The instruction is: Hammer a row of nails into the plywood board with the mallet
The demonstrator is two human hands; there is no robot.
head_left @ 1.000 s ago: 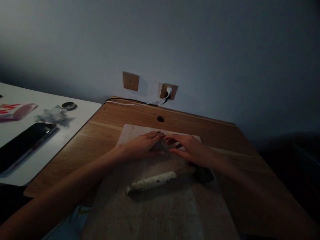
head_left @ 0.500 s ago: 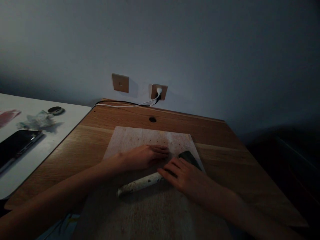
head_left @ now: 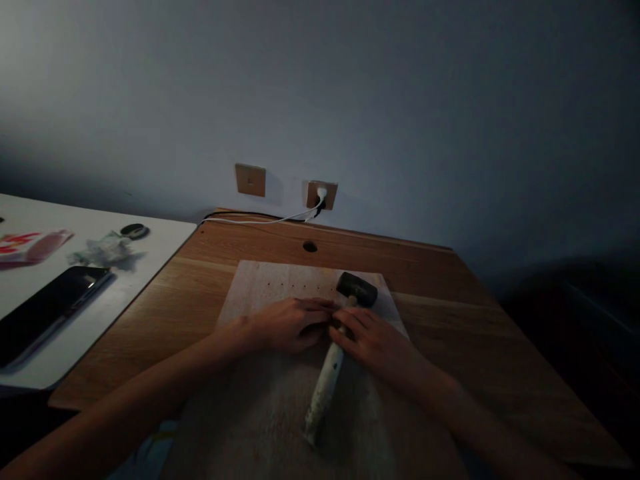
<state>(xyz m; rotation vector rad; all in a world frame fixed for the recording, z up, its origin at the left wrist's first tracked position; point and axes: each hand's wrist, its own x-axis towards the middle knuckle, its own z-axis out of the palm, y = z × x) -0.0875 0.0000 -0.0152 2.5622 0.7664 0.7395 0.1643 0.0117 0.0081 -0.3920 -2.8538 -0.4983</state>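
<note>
Lying under right hand (head_left: 373, 339) — mallet (head_left: 327, 383).

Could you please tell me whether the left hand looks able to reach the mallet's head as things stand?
Probably yes: the mallet's head lies uncovered near the left hand, though the right hand is across the handle close by.
</note>
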